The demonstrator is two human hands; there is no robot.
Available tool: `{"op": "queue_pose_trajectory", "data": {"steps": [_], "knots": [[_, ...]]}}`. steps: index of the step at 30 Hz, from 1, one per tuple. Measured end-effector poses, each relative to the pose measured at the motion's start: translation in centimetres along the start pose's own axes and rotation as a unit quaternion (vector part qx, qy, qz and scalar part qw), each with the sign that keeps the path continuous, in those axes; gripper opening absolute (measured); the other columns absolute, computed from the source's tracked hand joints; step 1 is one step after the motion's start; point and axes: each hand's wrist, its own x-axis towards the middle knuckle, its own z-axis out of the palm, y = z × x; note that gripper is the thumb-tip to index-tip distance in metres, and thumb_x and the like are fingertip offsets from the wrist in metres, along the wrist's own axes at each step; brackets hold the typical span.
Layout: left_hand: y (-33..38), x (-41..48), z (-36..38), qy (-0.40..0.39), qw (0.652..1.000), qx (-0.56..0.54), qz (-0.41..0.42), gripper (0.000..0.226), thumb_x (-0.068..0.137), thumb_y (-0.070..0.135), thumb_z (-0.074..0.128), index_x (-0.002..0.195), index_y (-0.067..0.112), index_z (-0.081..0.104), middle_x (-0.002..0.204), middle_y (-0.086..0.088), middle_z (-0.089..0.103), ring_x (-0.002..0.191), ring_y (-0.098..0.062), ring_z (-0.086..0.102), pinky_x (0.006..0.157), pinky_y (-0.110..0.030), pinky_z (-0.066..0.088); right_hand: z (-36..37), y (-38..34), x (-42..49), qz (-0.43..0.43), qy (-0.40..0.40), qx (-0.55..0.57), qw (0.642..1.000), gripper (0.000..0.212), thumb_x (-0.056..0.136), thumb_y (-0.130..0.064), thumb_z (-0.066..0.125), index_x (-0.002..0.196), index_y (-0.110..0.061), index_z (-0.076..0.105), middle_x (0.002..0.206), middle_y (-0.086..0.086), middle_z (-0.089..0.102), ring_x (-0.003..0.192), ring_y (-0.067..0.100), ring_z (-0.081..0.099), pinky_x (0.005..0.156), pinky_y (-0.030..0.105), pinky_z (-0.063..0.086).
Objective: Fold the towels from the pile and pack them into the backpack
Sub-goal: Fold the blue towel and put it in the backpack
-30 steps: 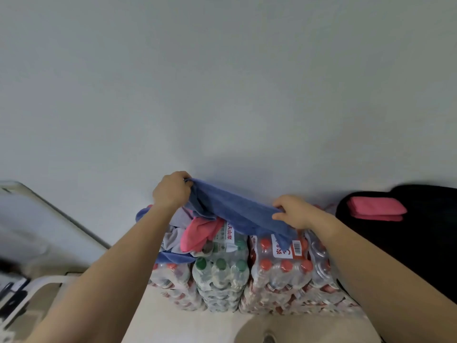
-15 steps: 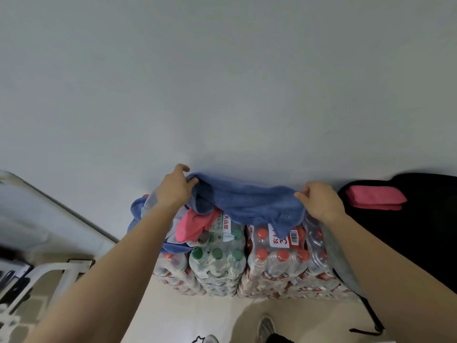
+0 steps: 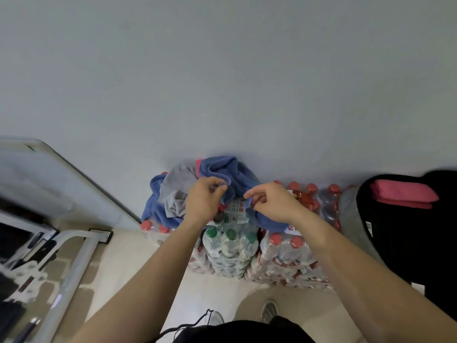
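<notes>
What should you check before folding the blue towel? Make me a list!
1. Left hand pinching an edge of the blue towel: ok.
2. Right hand pinching the blue towel too: ok.
3. Towel pulled flat between the hands: not ok, it is bunched up.
4. Towel free of the grey towel in the pile: cannot tell, they lie tangled together.
5. Flat spot to fold on: not ok, only bumpy bottle packs underneath.
6. Backpack ready nearby: ok, it is on the right with a folded pink towel on it.
</notes>
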Motion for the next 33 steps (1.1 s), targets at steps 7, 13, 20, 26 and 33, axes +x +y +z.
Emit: {"op": "queue_pose_trajectory", "data": {"steps": [7, 13, 20, 26, 33], "knots": [[0.4, -2.1, -0.3, 0.041, 0.996, -0.076, -0.023, 0.011, 0.090, 0.023, 0.066, 0.096, 0.021, 0.076, 0.084, 0.010, 0.073, 0.079, -0.009, 0.067, 0.073, -0.027, 0.051, 0.4, -2.3, 1.4, -0.043, 0.021, 0.042, 0.998, 0.004, 0.088, -0.018, 0.071, 0.088, -0.021, 0.073, 0.068, -0.003, 0.071, 0.061, 0.009, 0.068, 0.066, 0.023, 0.054], [0.7, -3.1, -0.4, 0.015, 0.980, -0.185, -0.064, 0.010, 0.091, 0.019, 0.067, 0.088, 0.016, 0.076, 0.068, -0.007, 0.071, 0.057, -0.016, 0.061, 0.060, -0.040, 0.055, 1.4, -3.2, 2.2, -0.046, 0.038, 0.061, 0.996, 0.009, 0.091, -0.022, 0.068, 0.085, -0.027, 0.072, 0.067, -0.006, 0.071, 0.064, 0.005, 0.065, 0.062, 0.021, 0.048], [0.3, -3.5, -1.2, 0.006, 0.976, -0.213, -0.042, 0.018, 0.095, 0.014, 0.059, 0.088, 0.009, 0.074, 0.070, -0.017, 0.067, 0.058, -0.017, 0.054, 0.059, -0.049, 0.052, 2.0, -3.5, 3.1, -0.058, 0.044, 0.030, 0.997, 0.010, 0.090, -0.029, 0.068, 0.082, -0.032, 0.072, 0.067, -0.004, 0.067, 0.064, 0.009, 0.060, 0.068, 0.039, 0.052], [-0.3, -3.5, -1.6, -0.011, 0.979, -0.202, -0.032, 0.021, 0.096, 0.015, 0.057, 0.093, 0.021, 0.077, 0.073, -0.014, 0.070, 0.061, -0.017, 0.057, 0.064, -0.051, 0.053, 2.4, -3.7, 3.8, -0.060, 0.032, -0.006, 0.998, 0.010, 0.087, -0.037, 0.070, 0.078, -0.034, 0.070, 0.066, 0.000, 0.066, 0.065, 0.019, 0.061, 0.068, 0.050, 0.054], [-0.9, -3.2, -1.9, -0.049, 0.978, -0.198, -0.048, 0.013, 0.088, 0.024, 0.072, 0.100, 0.027, 0.076, 0.085, 0.001, 0.077, 0.082, -0.017, 0.072, 0.082, -0.048, 0.058, 2.4, -4.4, 3.7, -0.034, 0.056, -0.065, 0.996, 0.024, 0.078, -0.049, 0.076, 0.072, -0.029, 0.064, 0.060, -0.008, 0.061, 0.058, 0.007, 0.056, 0.060, 0.040, 0.052]]}}
